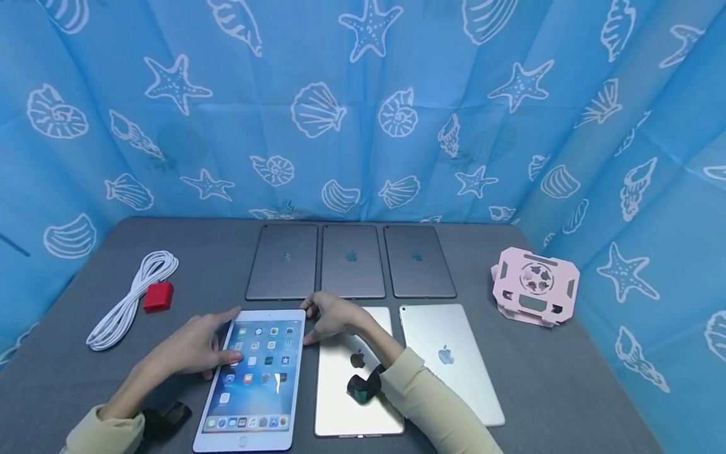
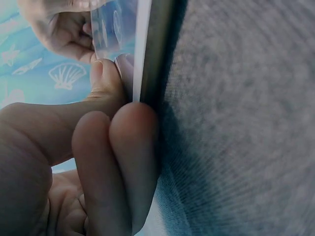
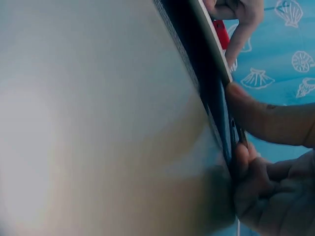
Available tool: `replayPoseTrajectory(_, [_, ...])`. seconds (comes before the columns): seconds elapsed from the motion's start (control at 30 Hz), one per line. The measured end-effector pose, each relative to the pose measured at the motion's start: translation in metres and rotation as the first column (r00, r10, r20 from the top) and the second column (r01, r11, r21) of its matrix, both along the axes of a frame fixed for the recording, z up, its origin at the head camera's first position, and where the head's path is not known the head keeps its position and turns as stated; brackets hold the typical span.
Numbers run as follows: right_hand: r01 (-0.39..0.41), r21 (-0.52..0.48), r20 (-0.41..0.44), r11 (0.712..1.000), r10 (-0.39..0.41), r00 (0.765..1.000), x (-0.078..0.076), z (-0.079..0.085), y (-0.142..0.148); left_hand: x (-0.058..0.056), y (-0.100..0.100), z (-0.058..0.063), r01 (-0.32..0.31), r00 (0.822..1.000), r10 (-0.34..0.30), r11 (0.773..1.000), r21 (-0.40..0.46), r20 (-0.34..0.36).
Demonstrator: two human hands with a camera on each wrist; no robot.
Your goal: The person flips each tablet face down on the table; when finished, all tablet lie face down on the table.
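Observation:
A white-framed tablet (image 1: 255,372) with its screen lit and rows of app icons lies face up at the front left. My left hand (image 1: 195,343) grips its left edge, thumb over the screen side, index finger stretched to the top left corner. In the left wrist view, curled fingertips (image 2: 135,120) press against the tablet's thin edge (image 2: 142,54), just over the cloth. At the top right corner my right hand (image 1: 334,315) pinches the tablet; its thumb (image 3: 246,105) meets the edge in the right wrist view. Under the right forearm lies a pale gold tablet (image 1: 357,403), face down.
A silver tablet (image 1: 448,359) lies face down at right. Behind stand three dark grey tablets in a row, including the middle one (image 1: 351,271). A coiled white cable (image 1: 125,309) and a red block (image 1: 158,296) are at left, a pink cut-out stand (image 1: 535,287) at far right.

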State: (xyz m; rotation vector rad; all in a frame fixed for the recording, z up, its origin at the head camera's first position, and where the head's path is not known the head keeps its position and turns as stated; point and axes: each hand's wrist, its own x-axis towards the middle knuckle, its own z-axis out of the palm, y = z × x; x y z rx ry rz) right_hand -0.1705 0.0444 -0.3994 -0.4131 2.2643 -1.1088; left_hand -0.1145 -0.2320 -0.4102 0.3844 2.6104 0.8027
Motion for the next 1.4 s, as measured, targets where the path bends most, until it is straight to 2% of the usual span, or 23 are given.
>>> replayPoseTrajectory(0.23, [0.02,-0.169,0.163,0.985,0.008,0.987,-0.002,-0.002,0.006,0.002,-0.001,-0.002,0.027,1.0,-0.027,1.0,0.014,-0.007])
replayPoseTrajectory(0.43, [0.063,-0.323,0.284,0.944,0.033,0.958,-0.005,-0.007,0.015,0.0,-0.002,-0.001,0.041,0.999,-0.041,0.999,0.012,0.001])
replayPoseTrajectory(0.57, [0.084,-0.39,0.317,0.917,0.049,0.947,-0.004,-0.007,0.02,-0.001,0.0,0.0,0.055,0.998,-0.055,0.998,0.011,-0.002])
replayPoseTrajectory(0.87, [0.107,-0.444,0.332,0.89,0.052,0.942,-0.003,-0.005,0.028,-0.005,0.005,0.0,0.113,0.993,-0.113,0.992,0.048,-0.02])
replayPoseTrajectory(1.1, [0.099,-0.493,0.323,0.864,0.076,0.943,-0.002,-0.003,0.03,-0.008,0.01,0.003,0.119,0.993,-0.119,0.991,0.059,0.006])
replayPoseTrajectory(1.4, [0.087,-0.52,0.291,0.85,0.08,0.953,-0.003,0.002,0.037,-0.014,0.02,0.003,0.141,0.99,-0.143,0.988,0.068,0.015])
